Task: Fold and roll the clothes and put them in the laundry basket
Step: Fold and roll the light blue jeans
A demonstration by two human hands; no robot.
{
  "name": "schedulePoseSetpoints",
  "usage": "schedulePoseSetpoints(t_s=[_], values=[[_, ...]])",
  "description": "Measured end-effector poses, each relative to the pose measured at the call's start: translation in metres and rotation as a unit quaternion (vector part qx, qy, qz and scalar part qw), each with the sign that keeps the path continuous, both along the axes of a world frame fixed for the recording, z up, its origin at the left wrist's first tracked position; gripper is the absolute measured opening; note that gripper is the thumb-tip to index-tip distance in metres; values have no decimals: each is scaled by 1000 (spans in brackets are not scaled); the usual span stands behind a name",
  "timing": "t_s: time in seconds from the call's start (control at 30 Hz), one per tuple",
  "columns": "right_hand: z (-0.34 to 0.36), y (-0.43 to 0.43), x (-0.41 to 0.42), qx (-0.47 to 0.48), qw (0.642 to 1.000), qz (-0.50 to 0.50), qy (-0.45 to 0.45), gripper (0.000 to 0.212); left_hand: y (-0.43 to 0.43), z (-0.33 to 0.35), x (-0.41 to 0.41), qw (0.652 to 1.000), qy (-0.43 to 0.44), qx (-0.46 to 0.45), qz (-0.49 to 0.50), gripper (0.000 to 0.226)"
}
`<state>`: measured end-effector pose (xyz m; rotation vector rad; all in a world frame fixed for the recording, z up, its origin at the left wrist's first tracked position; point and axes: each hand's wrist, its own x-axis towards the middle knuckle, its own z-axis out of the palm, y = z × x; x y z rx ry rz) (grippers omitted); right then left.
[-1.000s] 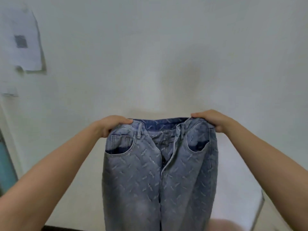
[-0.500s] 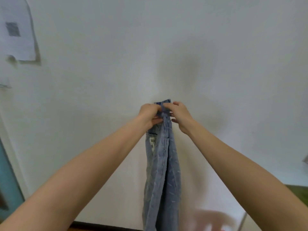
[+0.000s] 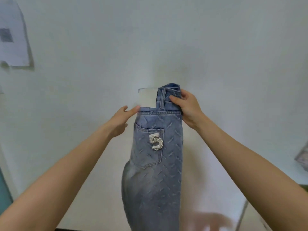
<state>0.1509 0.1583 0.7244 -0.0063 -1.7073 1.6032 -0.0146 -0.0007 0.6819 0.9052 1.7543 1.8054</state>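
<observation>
White wall [image 3: 216,47] fills the background, with a sheet of paper [image 3: 11,39] stuck to it at upper left. Blue jeans [image 3: 158,180], doubled lengthwise, hang in the air in front of the person, waistband uppermost and legs running out of view below. The back pocket [image 3: 148,152] faces the camera and bears a sparkling numeral 5 [image 3: 156,141]. The right hand [image 3: 188,107] grips the folded waistband at its right edge, thumb laid across the front and fingers curled behind. The left hand [image 3: 119,120] is spread, fingers straight, with one fingertip touching the upper left corner of the jeans.
</observation>
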Motion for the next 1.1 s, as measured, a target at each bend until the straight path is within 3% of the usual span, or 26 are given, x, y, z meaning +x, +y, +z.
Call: schedulePoseSetpoints(t_s=[0.03, 0.13, 0.27, 0.33, 0.43, 0.53, 0.63, 0.73, 0.8, 0.87, 1.0, 1.1], values=[[4, 0, 1, -3, 1000, 17, 8, 22, -1, 2, -1, 999, -1, -16, -52, 115], [12, -1, 3, 7, 999, 31, 8, 19, 0, 7, 5, 989, -23, -19, -146, 89], [6, 14, 5, 25, 996, -54, -69, 14, 7, 9, 19, 989, -57, 63, -124, 34], [-4, 26, 2, 62, 977, -138, -147, 23, 16, 9, 28, 987, -103, 64, -105, 21], [-20, 37, 3, 191, 911, -264, -253, 37, 30, 8, 42, 981, -171, 16, -85, 19], [-34, 39, 12, 331, 854, -320, -241, 45, 40, 7, 49, 974, -216, -25, -65, 20], [-50, 35, 23, 522, 780, -312, -148, 68, 45, 2, 53, 968, -241, -36, -60, 21], [-63, 38, 29, 632, 709, -217, -225, 90, 47, -5, 56, 965, -248, -48, -69, 23], [-68, 40, 30, 622, 706, -170, -293, 103, 47, -10, 58, 964, -244, -64, -78, 24], [-73, 39, 27, 608, 721, -151, -296, 107, 46, -14, 63, 963, -240, -78, -93, 25], [-81, 29, 21, 580, 751, -90, -303, 85, 40, -23, 59, 967, -224, -99, -72, 16], [-80, 22, 17, 541, 778, -32, -317, 63, 29, -26, 53, 970, -151, -184, -56, 25]])
